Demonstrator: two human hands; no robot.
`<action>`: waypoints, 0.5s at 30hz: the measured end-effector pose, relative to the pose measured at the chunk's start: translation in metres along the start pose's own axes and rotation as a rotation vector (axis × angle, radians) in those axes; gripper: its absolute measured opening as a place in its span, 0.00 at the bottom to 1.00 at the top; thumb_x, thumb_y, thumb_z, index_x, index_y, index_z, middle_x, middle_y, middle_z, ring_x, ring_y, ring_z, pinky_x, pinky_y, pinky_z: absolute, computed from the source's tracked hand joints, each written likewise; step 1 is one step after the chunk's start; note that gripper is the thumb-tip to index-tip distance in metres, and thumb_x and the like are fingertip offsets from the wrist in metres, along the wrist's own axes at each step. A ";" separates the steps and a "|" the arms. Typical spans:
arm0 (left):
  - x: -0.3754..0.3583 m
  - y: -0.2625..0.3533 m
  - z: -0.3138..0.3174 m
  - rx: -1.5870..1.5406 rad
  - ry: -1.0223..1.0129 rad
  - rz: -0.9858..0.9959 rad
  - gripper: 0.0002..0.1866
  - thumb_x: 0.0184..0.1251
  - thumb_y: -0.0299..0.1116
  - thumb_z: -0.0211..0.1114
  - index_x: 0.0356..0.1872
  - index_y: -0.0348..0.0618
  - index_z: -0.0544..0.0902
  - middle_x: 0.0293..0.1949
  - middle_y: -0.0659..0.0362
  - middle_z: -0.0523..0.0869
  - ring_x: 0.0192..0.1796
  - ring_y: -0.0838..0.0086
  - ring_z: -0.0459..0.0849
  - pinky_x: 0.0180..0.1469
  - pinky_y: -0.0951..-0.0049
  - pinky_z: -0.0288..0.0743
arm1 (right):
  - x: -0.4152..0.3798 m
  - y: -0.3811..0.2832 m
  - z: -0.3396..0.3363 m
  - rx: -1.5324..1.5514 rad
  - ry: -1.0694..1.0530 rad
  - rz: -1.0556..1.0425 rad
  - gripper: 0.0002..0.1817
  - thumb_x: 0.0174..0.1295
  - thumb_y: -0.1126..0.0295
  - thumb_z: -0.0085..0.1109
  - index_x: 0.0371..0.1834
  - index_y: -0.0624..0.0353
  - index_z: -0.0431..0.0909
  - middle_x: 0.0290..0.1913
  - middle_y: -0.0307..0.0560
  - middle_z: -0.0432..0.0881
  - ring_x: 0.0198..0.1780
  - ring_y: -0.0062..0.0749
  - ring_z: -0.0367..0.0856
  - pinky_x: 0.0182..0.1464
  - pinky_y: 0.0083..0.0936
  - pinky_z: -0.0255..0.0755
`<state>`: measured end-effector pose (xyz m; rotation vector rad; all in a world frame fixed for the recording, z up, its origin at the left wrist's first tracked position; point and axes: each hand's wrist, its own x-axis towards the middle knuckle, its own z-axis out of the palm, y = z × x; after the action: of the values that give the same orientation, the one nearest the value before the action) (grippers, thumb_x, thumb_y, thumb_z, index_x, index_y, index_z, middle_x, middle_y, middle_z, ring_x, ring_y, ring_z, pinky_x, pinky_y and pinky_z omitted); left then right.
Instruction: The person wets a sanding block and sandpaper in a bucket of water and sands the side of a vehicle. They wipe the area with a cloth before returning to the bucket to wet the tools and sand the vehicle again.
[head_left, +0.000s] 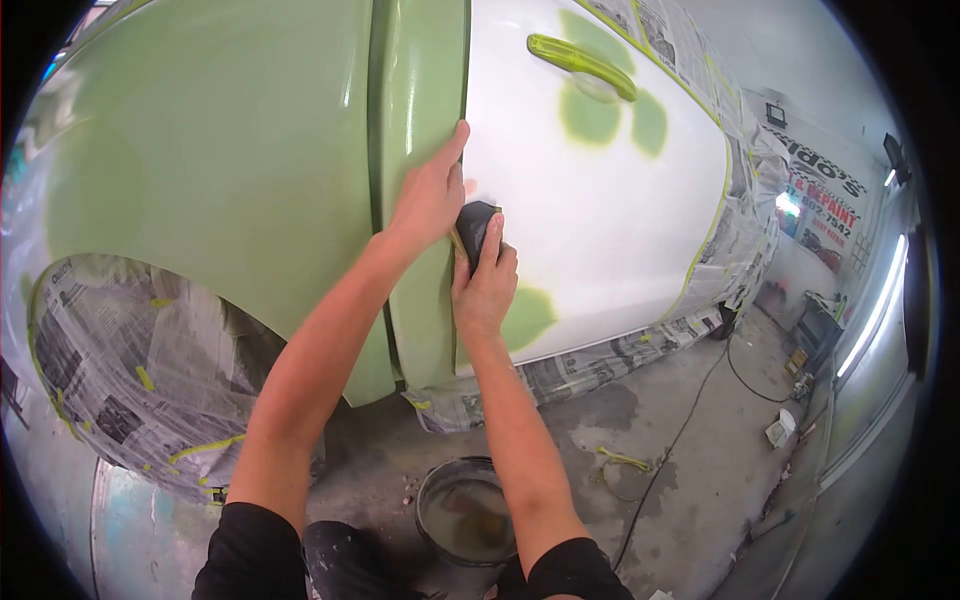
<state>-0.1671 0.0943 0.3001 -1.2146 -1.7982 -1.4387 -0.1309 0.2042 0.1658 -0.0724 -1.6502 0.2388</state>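
My left hand (432,195) rests along the rear edge of the white car door (600,230), its index finger stretched upward. The other fingers of that hand are partly hidden. Just below it, my right hand (487,290) grips a dark piece of sandpaper (476,228), pressed to the door's edge. Beside the edge runs a green body panel (415,290). Green patches (528,318) show through the white on the door, and the door handle (582,66) above is yellow-green.
A black bucket of murky water (465,510) stands on the floor between my arms. Newspaper masking (160,370) covers the wheel area, and more runs under the door. A hose or cable (675,450) crosses the concrete floor (600,420) at right. A sign (825,200) hangs behind.
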 end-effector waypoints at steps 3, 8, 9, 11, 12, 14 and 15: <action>-0.009 -0.006 0.002 0.003 -0.003 0.012 0.33 0.75 0.23 0.47 0.81 0.50 0.62 0.25 0.59 0.76 0.29 0.75 0.74 0.40 0.69 0.75 | 0.000 0.001 0.001 0.004 0.042 -0.023 0.52 0.55 0.75 0.71 0.84 0.53 0.52 0.47 0.60 0.75 0.44 0.57 0.76 0.44 0.48 0.71; -0.019 -0.015 0.005 0.035 -0.015 0.012 0.31 0.77 0.24 0.48 0.81 0.50 0.63 0.25 0.60 0.74 0.29 0.75 0.73 0.40 0.70 0.75 | 0.000 0.001 0.001 0.011 0.054 -0.028 0.52 0.56 0.76 0.69 0.85 0.53 0.52 0.47 0.60 0.75 0.44 0.57 0.76 0.43 0.49 0.70; -0.021 -0.016 0.004 0.035 -0.017 0.017 0.31 0.77 0.25 0.48 0.81 0.50 0.64 0.25 0.60 0.74 0.29 0.75 0.72 0.40 0.70 0.75 | 0.000 0.001 0.001 0.008 0.057 -0.031 0.52 0.56 0.76 0.69 0.85 0.53 0.52 0.46 0.60 0.75 0.44 0.57 0.76 0.43 0.48 0.70; -0.024 -0.017 -0.001 0.031 -0.033 0.008 0.30 0.78 0.26 0.49 0.80 0.48 0.65 0.26 0.60 0.73 0.29 0.76 0.71 0.37 0.71 0.73 | 0.000 0.000 0.002 0.013 0.055 -0.017 0.51 0.57 0.76 0.69 0.84 0.53 0.53 0.46 0.60 0.75 0.44 0.58 0.76 0.43 0.49 0.69; -0.028 -0.017 -0.004 0.027 -0.041 0.001 0.29 0.78 0.26 0.50 0.79 0.47 0.66 0.26 0.60 0.72 0.28 0.76 0.71 0.36 0.71 0.72 | 0.001 -0.001 0.002 0.014 0.052 -0.011 0.50 0.57 0.76 0.68 0.84 0.54 0.53 0.46 0.60 0.75 0.44 0.58 0.76 0.44 0.49 0.69; -0.059 0.000 -0.017 -0.035 0.021 -0.027 0.28 0.77 0.26 0.52 0.78 0.45 0.68 0.26 0.63 0.70 0.28 0.78 0.68 0.34 0.73 0.69 | 0.005 -0.002 -0.003 0.067 0.063 -0.044 0.48 0.59 0.74 0.67 0.84 0.53 0.53 0.46 0.61 0.75 0.44 0.58 0.76 0.44 0.49 0.70; -0.082 0.006 -0.022 -0.066 0.050 -0.040 0.28 0.77 0.26 0.54 0.77 0.43 0.69 0.26 0.64 0.69 0.28 0.79 0.67 0.32 0.74 0.67 | 0.010 -0.002 -0.006 0.092 0.069 -0.058 0.48 0.60 0.74 0.67 0.84 0.53 0.54 0.46 0.61 0.75 0.44 0.58 0.76 0.44 0.50 0.70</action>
<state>-0.1272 0.0482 0.2409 -1.1705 -1.7631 -1.5491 -0.1255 0.2047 0.1761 0.0362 -1.5680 0.2645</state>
